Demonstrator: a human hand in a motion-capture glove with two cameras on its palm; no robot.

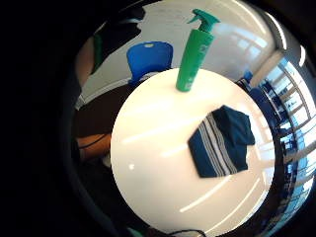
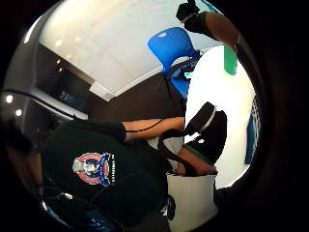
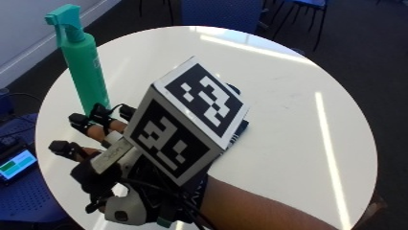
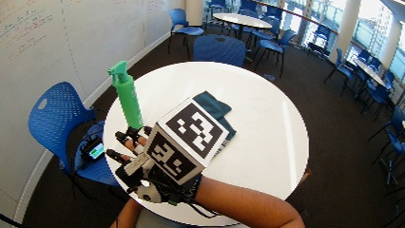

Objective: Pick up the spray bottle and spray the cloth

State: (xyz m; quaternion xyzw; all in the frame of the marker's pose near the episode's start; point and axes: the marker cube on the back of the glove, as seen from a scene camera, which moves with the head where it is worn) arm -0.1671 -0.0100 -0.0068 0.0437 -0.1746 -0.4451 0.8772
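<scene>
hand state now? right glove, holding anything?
Right hand: open, fingers extended, holding nothing; spray bottle stands untouched ahead of it.

Your right hand is raised above the counter, back of the hand turned up toward the outside camera. Its fingers are spread and reach forward, only slightly bent, and they hold nothing. Your forearm is bare and runs back from the wrist toward your body at the near edge of the counter. In the thumb side palm view your other arm lies bare beside your torso.
</scene>
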